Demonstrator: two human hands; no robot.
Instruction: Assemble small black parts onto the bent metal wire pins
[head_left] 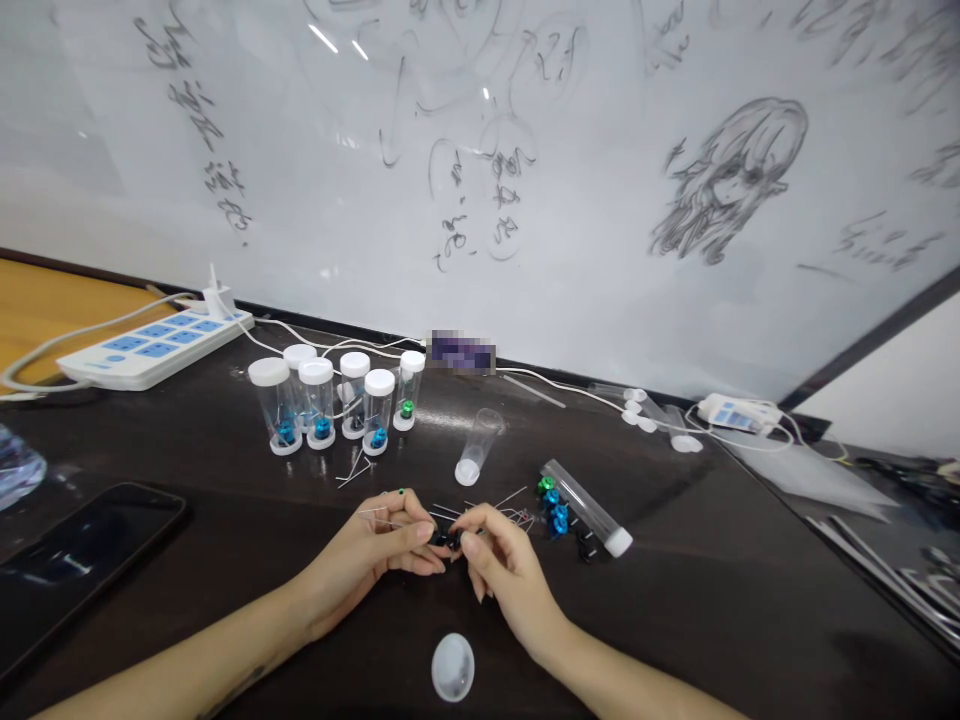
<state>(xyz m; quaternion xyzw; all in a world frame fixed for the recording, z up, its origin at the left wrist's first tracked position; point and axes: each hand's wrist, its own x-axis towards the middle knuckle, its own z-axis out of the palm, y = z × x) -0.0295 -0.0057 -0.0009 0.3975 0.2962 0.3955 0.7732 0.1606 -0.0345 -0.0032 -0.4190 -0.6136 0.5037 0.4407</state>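
Observation:
Close together over the dark table, my left hand [390, 545] and my right hand [502, 555] are both closed in a pinch. Between their fingertips is a small black part [444, 539], partly covered, so its exact kind is unclear and I cannot tell whether it is one piece or two. A thin wire sticks out by the left fingers. Several thin metal wires [517, 517] lie just behind the right hand. Beyond the hands, a clear tube [484, 440] with a white cap lies on its side. A round translucent lid [453, 668] rests in front of them.
Several capped clear tubes [316, 400] holding small coloured parts stand at left. Green, blue and black small parts [557, 517] lie beside another tube [581, 505] at right. A phone [82, 560], a power strip [157, 345] and a whiteboard [337, 220] border the space.

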